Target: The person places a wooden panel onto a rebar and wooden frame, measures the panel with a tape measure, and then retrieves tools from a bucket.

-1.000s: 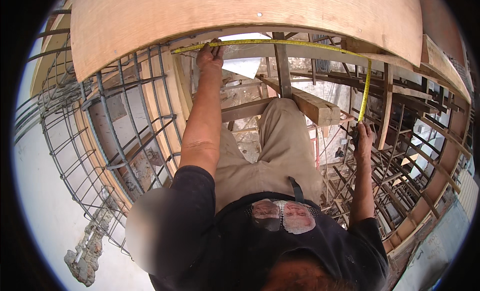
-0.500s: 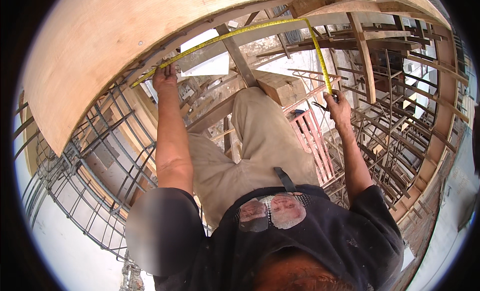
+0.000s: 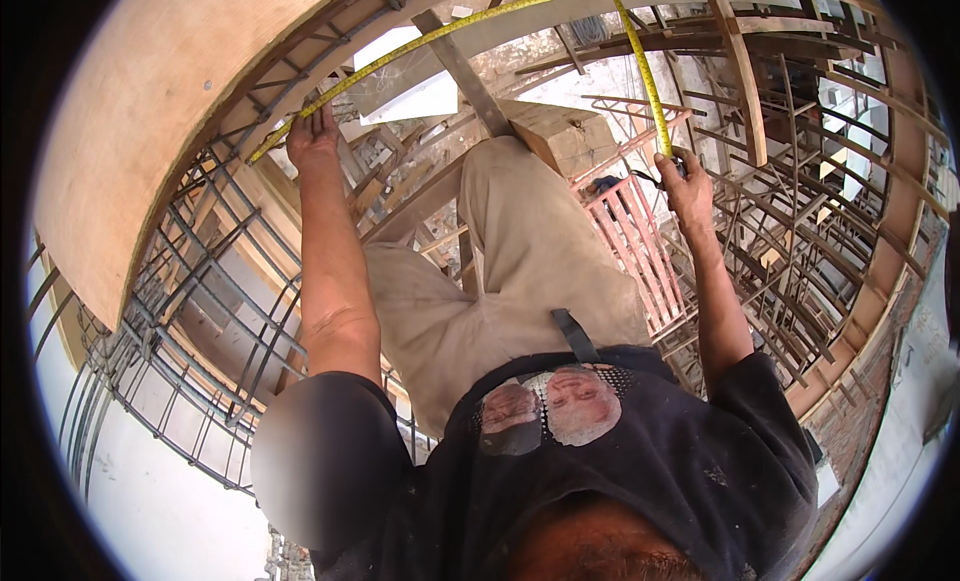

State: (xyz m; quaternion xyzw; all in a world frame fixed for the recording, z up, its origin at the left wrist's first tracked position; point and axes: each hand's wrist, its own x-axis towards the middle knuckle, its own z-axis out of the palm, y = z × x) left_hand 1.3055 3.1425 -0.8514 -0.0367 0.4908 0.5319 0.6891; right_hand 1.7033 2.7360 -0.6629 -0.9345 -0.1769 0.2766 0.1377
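Observation:
A yellow tape measure blade (image 3: 480,17) stretches between my hands. It rises from my left hand, arches across the far side and bends sharply down at the right. My left hand (image 3: 313,139) pinches the blade a little way from its free end, beside the reinforcing bars and the edge of a curved plywood panel (image 3: 190,91). The right hand (image 3: 688,186) is closed around the dark tape measure case, mostly covered by my fingers, with a dark strap loop hanging by it. The blade's right stretch runs straight down into this hand.
Below my left arm runs a curved cage of steel bars (image 3: 215,271). A wooden beam (image 3: 465,76) crosses ahead of my knees. Timber props (image 3: 735,71) and crossed scaffold poles fill the right side. A pink slatted frame (image 3: 640,251) stands lower down, beside my leg.
The view has shifted, so the blade and right hand sit higher in the picture and the plywood panel lies farther left. Both hands keep their hold on the tape measure.

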